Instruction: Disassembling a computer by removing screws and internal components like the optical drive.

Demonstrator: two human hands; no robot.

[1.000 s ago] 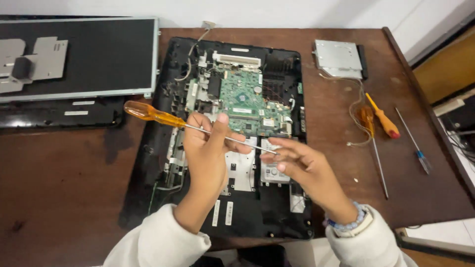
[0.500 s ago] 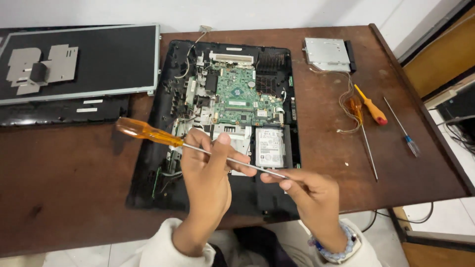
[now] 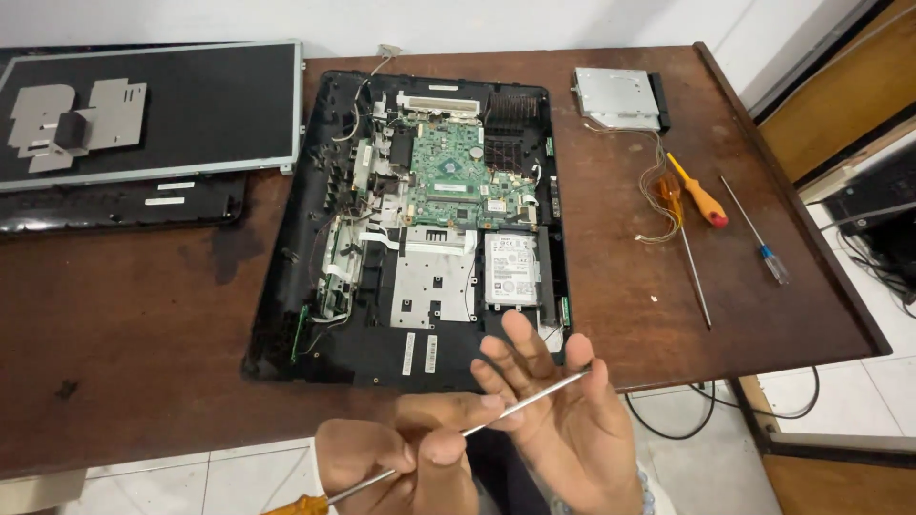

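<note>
The left hand [image 3: 401,458] is pinching the thin metal shaft of a screwdriver [image 3: 477,427], fingers closed around it. The right hand [image 3: 563,420] is spread wide, and the shaft's tip is lying across its fingers. Both are hovering at the near edge of the bench [image 3: 134,334]. Farther back, an opened computer [image 3: 429,219] is lying flat.

1. There is one view only, from a camera worn on the person's head.
2. It looks steeply down and forward over the table [image 3: 124,362], toward the wall behind it.
3. It sits close: the hands fill the bottom edge, the opened computer [image 3: 429,219] lies mid-frame.
4. The floor shows at the bottom and right edges.
5. No second view shares the scene.
</note>
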